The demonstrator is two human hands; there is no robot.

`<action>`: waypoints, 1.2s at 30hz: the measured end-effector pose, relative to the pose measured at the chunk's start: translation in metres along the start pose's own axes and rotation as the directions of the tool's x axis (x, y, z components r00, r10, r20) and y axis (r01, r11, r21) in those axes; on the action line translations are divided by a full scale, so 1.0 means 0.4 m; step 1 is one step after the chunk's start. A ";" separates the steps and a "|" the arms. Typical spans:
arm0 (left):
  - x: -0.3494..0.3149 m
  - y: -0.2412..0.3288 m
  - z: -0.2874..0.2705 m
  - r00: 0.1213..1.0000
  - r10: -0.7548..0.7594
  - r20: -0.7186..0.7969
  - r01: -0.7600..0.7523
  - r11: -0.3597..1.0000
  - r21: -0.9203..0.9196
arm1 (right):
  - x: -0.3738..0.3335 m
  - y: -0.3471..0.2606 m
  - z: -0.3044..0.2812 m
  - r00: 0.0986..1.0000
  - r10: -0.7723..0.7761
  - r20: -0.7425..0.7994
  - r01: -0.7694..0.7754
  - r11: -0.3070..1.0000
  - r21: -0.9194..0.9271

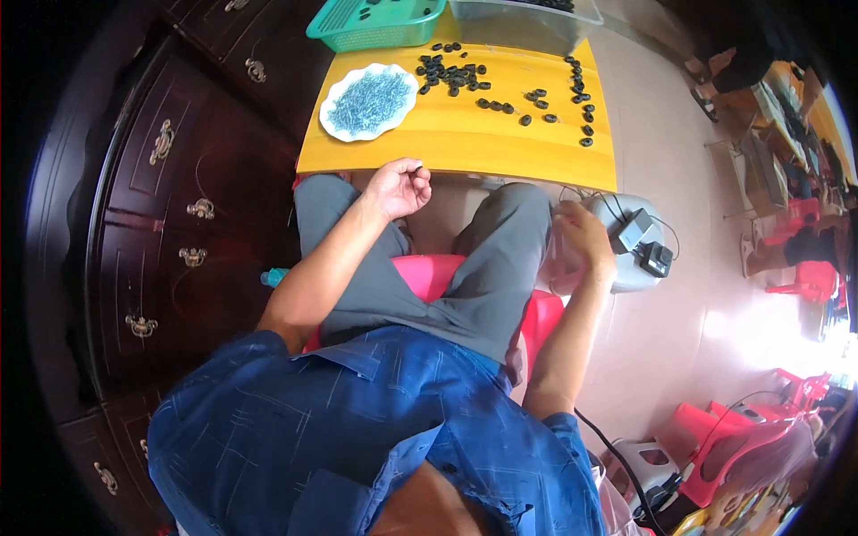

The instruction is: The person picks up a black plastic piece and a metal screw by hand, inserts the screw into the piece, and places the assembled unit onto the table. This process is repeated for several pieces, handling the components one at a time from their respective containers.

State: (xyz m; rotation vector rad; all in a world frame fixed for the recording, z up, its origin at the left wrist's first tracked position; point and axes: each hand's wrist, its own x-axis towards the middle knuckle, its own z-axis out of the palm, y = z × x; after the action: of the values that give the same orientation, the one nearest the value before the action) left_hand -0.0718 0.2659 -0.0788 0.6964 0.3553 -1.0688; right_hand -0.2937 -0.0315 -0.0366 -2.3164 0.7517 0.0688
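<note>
My left hand [399,189] is raised just off the front edge of the yellow table [393,157], its fingers curled in a pinch around a small black ring-like piece. Beside my right knee, next to a grey stool, hangs my right hand [585,234]; its fingers are blurred and partly out of sight. A scalloped white plate [327,125] heaped with tiny bluish clear pieces lies at the table's left. Many black ring-like pieces [447,76] are clustered to the right of the plate. Another line of black pieces [577,87] runs along the table's right edge.
At the table's far side stand a green basket [375,37] and a clear bin [527,36], both holding black pieces. Grey devices with cables [635,230] rest on the stool at my right. A dark drawer cabinet [179,179] borders my left; red stools [715,447] stand right.
</note>
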 end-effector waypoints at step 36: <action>0.002 0.028 -0.030 0.997 -0.030 -0.072 0.034 0.998 0.054 | 0.030 0.028 -0.010 0.909 0.151 -0.388 -0.209 0.972 -0.110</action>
State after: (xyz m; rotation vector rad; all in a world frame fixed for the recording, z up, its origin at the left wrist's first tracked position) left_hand -0.0606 0.2768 -0.0841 0.7816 0.4012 -1.0890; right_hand -0.2904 -0.0467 -0.0432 -2.4258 1.1912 -0.2551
